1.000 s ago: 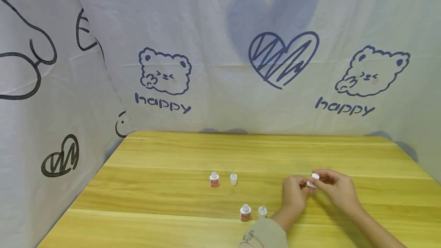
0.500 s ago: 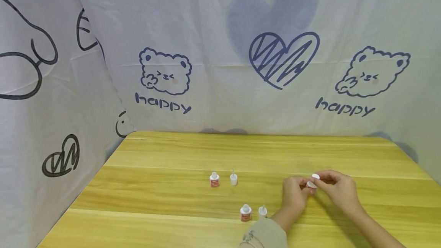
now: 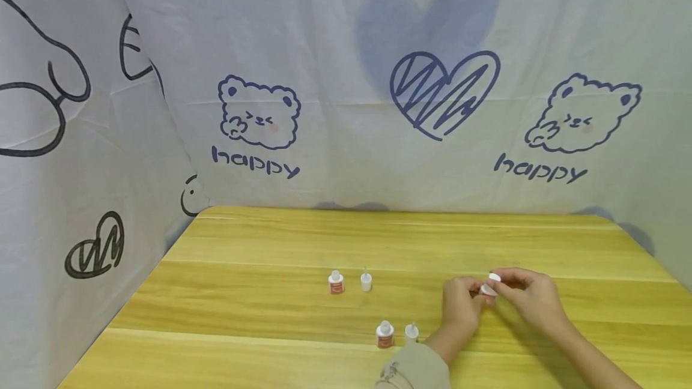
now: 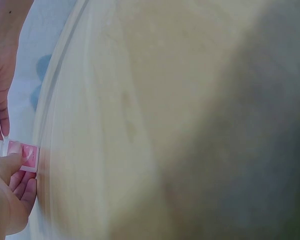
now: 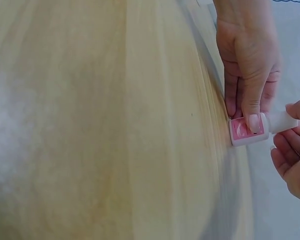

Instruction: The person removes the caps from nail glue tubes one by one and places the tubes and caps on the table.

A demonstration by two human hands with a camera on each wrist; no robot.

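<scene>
My left hand [image 3: 461, 305] grips a small white bottle [image 5: 247, 131] with a pink label, its thumb lying across the label. On the bottle's neck end is a white cap [image 5: 282, 121], which my right hand [image 3: 535, 302] pinches between thumb and fingers. In the left wrist view the same pink label [image 4: 29, 156] shows past my left thumb. Both hands meet over the right part of the table, and the bottle is held tilted. From these views I cannot tell how tightly the cap sits.
Two more small bottles with red labels, a farther one [image 3: 336, 283] and a nearer one [image 3: 385, 335], stand uncapped on the wooden table [image 3: 243, 311]. Beside each stands an upturned white cap, the farther cap [image 3: 366, 282] and the nearer cap [image 3: 411, 333]. A printed cloth [image 3: 346, 155] hangs behind.
The right hand's fingers and the white cap shift and tilt very slightly over the bottle. The left hand and the standing bottles keep their places.
</scene>
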